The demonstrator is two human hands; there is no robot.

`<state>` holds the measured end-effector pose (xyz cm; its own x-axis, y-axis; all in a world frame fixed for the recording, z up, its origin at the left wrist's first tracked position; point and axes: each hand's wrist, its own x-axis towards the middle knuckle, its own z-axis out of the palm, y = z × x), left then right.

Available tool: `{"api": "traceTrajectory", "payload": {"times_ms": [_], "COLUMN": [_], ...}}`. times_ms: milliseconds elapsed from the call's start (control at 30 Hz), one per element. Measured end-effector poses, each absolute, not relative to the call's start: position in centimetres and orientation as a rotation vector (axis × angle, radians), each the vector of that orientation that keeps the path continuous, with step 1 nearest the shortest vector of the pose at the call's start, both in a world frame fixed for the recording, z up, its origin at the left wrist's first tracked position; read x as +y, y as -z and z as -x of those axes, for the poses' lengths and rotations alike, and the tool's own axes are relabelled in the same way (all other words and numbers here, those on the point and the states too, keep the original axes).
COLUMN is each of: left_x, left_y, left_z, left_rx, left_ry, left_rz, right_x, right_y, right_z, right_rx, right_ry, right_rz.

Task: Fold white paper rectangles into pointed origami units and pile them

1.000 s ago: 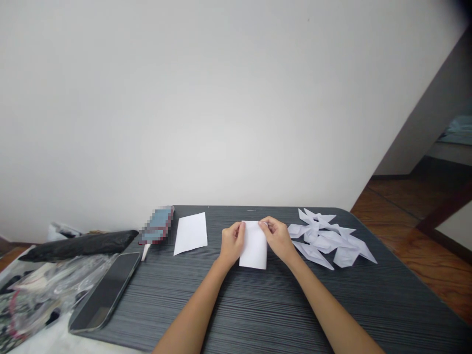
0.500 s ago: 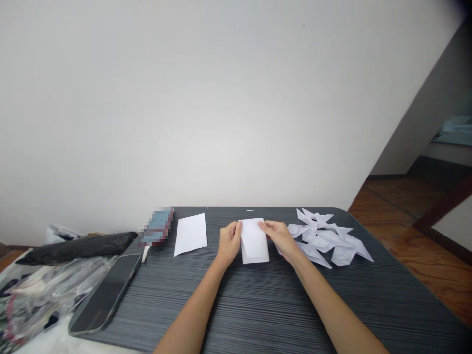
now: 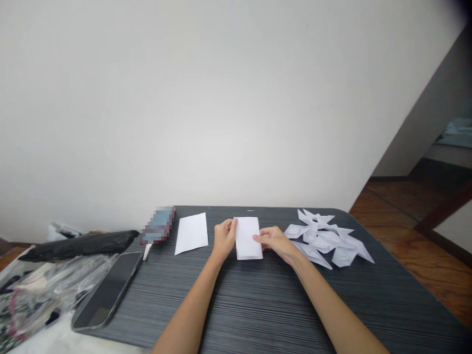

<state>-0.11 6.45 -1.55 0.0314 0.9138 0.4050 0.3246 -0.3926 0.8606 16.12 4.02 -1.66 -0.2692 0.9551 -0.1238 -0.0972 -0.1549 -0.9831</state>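
Between my hands, above the dark table, is a folded sheet of white paper. My left hand pinches its upper left edge with the thumb in front. At the right edge, about halfway up, my right hand grips it with the thumb on the front and the fingers behind. The paper's layers lie nearly flush, with a thin second edge showing at the bottom. To the left lies a flat white sheet. Several folded white paper pieces are heaped to the right, close to my right hand.
A smartphone rests on the table's left edge. Behind it are a blurred-out blue and red item and a small white strip. Beyond that edge sit a black wrapped bundle and clear plastic bags. A white wall rises behind.
The folded paper has shifted slightly left, and its front flap now lies nearly even with the back layer. My right hand has slid from the top corner down to the middle of the right edge.
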Motion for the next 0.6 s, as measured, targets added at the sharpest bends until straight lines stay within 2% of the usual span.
{"api": "traceTrajectory", "payload": {"times_ms": [233, 600], "left_x": [7.0, 7.4], "left_y": [1.7, 1.1], "left_z": [1.0, 2.1], "left_rx": [1.316, 1.476], "left_ry": [-1.405, -1.587], "left_rz": [-1.791, -1.628], "right_x": [3.5, 3.0], "right_y": [1.5, 0.8], "right_z": [-15.3, -16.1], "right_rx": [-1.293, -1.466], "right_ry": [-1.739, -1.734], "right_rz": [1.040, 1.104]}}
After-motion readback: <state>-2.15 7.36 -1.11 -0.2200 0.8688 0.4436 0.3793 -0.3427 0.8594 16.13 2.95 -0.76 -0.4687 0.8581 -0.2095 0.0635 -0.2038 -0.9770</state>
